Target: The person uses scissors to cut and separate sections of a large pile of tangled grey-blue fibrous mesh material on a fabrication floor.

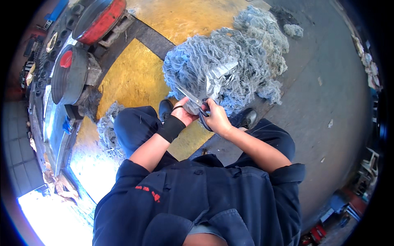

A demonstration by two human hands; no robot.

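My right hand point(216, 119) grips a pair of scissors point(192, 97) by the dark blue handles, with the metal blades pointing up and to the left. Close beside it, my left hand point(184, 113) is palm up under the blades, its fingers closed around something greyish that I cannot make out. A black wrist wrap point(170, 128) covers my left wrist, and a thin dark band crosses that hand. Just beyond both hands lies a big tangled heap of blue-grey stringy fibre point(246, 61). A crumpled silvery-white piece point(216, 84) rests on its near side.
Smaller tangles of fibre point(108, 131) lie by my left knee and at the far right of the heap. On the left stand a red-rimmed drum point(102, 24) and a dark round drum point(69, 76) on blocks. Yellow-painted floor point(129, 74) meets grey floor point(320, 123).
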